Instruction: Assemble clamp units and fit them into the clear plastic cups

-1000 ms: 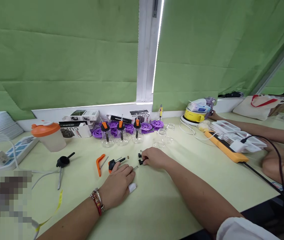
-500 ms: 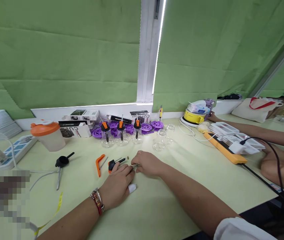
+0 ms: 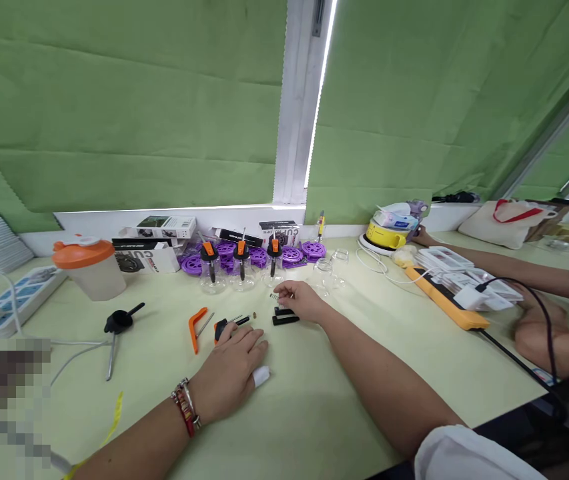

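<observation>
My left hand (image 3: 231,370) lies flat on the pale green table (image 3: 314,400), its fingertips touching a small black-and-orange part (image 3: 223,327) with a metal pin. One finger wears a white bandage (image 3: 261,376). My right hand (image 3: 300,300) is lifted slightly further back, pinching a small spring (image 3: 273,296) between its fingertips. Two small black pieces (image 3: 285,317) lie just below that hand. An orange lever (image 3: 194,327) lies left of the black-and-orange part.
Three capped glass jars (image 3: 241,268), purple discs (image 3: 295,253), empty jars (image 3: 322,273) and boxes (image 3: 157,230) line the back. An orange-lidded cup (image 3: 87,268) and a black tripod piece (image 3: 114,325) stand left. A co-worker's arms (image 3: 539,337) and a yellow power strip (image 3: 447,301) are at right.
My right hand came to the spring beside my left hand, took it, and has now moved back and away with it. The two black pieces are uncovered. My left hand barely moved.
</observation>
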The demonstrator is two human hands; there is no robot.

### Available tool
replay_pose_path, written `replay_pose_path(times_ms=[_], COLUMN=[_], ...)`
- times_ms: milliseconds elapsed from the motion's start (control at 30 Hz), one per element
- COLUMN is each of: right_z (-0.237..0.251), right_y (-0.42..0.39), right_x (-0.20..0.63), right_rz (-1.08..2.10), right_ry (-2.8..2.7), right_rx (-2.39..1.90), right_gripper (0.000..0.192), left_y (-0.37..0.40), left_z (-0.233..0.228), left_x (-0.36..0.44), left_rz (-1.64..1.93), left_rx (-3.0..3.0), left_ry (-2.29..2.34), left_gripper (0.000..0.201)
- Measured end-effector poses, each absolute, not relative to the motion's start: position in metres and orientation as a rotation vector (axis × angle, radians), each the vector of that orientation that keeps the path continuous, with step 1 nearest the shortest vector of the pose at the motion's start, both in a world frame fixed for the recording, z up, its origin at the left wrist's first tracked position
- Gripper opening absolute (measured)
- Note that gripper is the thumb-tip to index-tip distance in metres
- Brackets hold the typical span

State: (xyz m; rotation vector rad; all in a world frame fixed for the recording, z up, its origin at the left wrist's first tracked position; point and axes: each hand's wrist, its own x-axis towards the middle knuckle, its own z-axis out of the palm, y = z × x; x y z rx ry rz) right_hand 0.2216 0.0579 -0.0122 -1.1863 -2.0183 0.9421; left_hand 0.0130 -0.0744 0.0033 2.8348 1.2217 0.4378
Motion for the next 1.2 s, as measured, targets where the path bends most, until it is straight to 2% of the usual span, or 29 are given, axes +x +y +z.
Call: replay_pose_path(times_ms=[133,367,700,900,1200], right_z=[-0.026,-0.027,-0.034,-0.034,-0.034], right_y=[0.067,0.060,0.061,0.060,0.059], right_x=[0.225,0.221,0.220,0.221,0.223], right_rz=[1.045,1.140,1.304,1.369,1.375], right_ry=[-1.915,-1.887,-1.715,-1.668,-1.654], right_rx=[-1.106,-1.072,-1.003,-0.954,-0.919], right_gripper=[0.034,0.036,0.028,0.042,0.030], left_y=[-0.075,-0.075,-0.076,-0.076,-0.076], left_z=[0.005,0.005,0.007,0.009,0.008], left_x=[0.013,0.013,0.013,0.013,0.013], left_rz=[0.398,0.398,0.388,0.392,0.351], left_rx=[2.836,2.841,2.834,2.814,2.826], left_ry=[1.219,1.194,1.198,1.197,1.215], left_gripper=[0.026,0.022,0.020,0.020,0.020])
